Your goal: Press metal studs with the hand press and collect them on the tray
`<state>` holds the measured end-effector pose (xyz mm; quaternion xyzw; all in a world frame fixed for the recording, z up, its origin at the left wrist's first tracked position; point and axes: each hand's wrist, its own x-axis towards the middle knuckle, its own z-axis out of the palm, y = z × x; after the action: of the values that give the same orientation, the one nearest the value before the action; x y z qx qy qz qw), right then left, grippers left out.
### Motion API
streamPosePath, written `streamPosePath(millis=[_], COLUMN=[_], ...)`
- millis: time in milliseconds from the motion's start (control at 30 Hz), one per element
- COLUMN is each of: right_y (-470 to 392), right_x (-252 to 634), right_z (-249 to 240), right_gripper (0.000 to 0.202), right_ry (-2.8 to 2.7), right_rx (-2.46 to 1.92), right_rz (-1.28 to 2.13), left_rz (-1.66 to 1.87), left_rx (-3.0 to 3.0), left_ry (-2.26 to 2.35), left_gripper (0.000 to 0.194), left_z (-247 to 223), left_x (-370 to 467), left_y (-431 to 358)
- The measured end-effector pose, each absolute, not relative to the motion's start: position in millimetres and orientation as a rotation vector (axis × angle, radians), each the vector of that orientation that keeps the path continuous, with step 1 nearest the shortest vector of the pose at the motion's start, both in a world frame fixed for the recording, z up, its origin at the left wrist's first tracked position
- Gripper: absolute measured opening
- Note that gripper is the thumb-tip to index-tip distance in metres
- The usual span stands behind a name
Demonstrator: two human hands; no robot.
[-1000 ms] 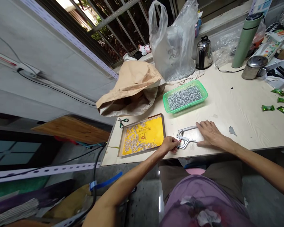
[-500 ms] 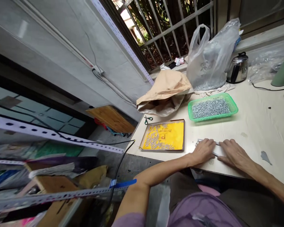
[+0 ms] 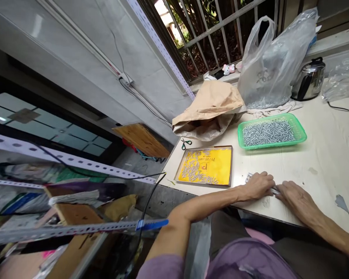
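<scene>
Near the table's front edge, my left hand (image 3: 258,186) is closed over a narrow silver metal strip (image 3: 275,190). One end of the strip, with dark marks or holes, sticks out past the left fingers. My right hand (image 3: 297,199) is closed on the strip's other end, its fingers pressed together. Most of the strip is hidden under both hands. Left of them lies a shallow tray (image 3: 232,166) with a yellow printed bottom and many small silver pins scattered in it. Beyond the hands stands a green plastic basket (image 3: 304,135) filled with similar metal pins (image 3: 267,132).
Green-handled scissors (image 3: 186,144) and an open brown paper bag (image 3: 212,102) lie at the table's left end. Farther back stand a plastic bag (image 3: 270,73) and a steel kettle (image 3: 310,79). A black cable (image 3: 147,203) hangs by the left edge, near a perforated metal rail (image 3: 104,228).
The view has shifted, so the table things appear farther right. Both hands have stayed at the strip; less of it shows between them now.
</scene>
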<state>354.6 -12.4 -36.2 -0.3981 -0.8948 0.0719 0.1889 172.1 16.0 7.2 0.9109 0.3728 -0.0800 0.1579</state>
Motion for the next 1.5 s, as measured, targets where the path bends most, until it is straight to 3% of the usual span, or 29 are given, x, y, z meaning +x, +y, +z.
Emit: streamPosePath(millis=[100,200,267,433,533,700,900,1167,1367,1500], right_y=[-17.1,-19.6,-19.0,-17.0,-21.2,-33.8,-43.5,-46.7,-64.1,-64.6], right_x=[352.2,351.8,353.8,363.1,363.5,349.6,334.4,333.9,350.5,359.0], right_z=[-34.8,-32.7,-33.3,-39.8,-36.4,-23.1,-26.5,-25.6,-45.0,-59.2], right_gripper=[0.028,0.022,0.020,0.044,0.046,0.027,0.013,0.028,0.036,0.039], right_ry=[-2.517,-2.531,-2.533,-2.556,-2.508,-2.478,-2.545,-2.488,-2.462,-2.448], right_rx=[-1.141,-1.211,-1.251,-1.208,-1.217,-1.205,-1.221,-1.220,-1.149,-1.151], right_rz=[0.225,0.141,0.097,0.125,0.124,0.201,0.139,0.155,0.144,0.172], left_rz=[-0.215,-0.159,0.002,0.493,0.611,0.266,-0.147,-0.091,-0.171,-0.239], left_rx=[2.585,2.564,2.542,2.479,2.359,2.016,1.775,1.828,1.941,1.990], left_ry=[1.088,1.148,1.239,1.332,1.511,1.935,1.825,1.764,1.696,1.726], left_gripper=[0.022,0.020,0.024,0.023,0.025,0.021,0.019,0.012,0.034,0.037], left_z=[3.5,-3.4,-12.7,-38.0,-33.5,-6.4,9.0,12.5,15.5,27.1], left_x=[171.9,171.3,171.6,169.9,156.8,123.9,122.9,129.2,124.9,128.1], left_y=[15.1,9.5,-1.1,-44.4,-59.0,-45.9,-17.6,-14.4,-17.5,-11.5])
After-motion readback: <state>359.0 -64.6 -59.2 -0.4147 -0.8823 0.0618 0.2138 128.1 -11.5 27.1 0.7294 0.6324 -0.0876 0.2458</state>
